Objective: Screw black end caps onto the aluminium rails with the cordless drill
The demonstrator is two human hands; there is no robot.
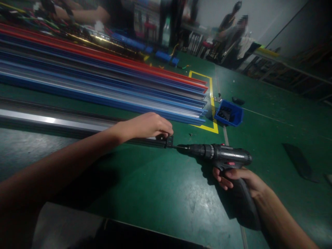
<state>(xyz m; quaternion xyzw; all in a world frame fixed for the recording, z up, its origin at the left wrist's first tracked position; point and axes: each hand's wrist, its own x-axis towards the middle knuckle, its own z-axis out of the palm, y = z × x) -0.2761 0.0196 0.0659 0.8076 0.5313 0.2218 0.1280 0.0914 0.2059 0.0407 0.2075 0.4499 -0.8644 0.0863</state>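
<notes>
A long grey metal rail [52, 121] lies on the green floor, running from the left edge to the middle. My left hand [145, 125] is closed over its right end, fingers pinching a small black end piece [168, 140]. My right hand [238, 180] grips the handle of a black cordless drill [223, 155], held level. The drill's bit touches the black end piece from the right.
A stack of long blue, red and grey rails [109, 79] lies behind the grey rail. A blue bin [229, 114] with dark parts stands by yellow floor tape [211, 100]. Loose screws [191, 134] lie nearby. A dark flat piece [298, 160] lies at right. Other people sit at the back.
</notes>
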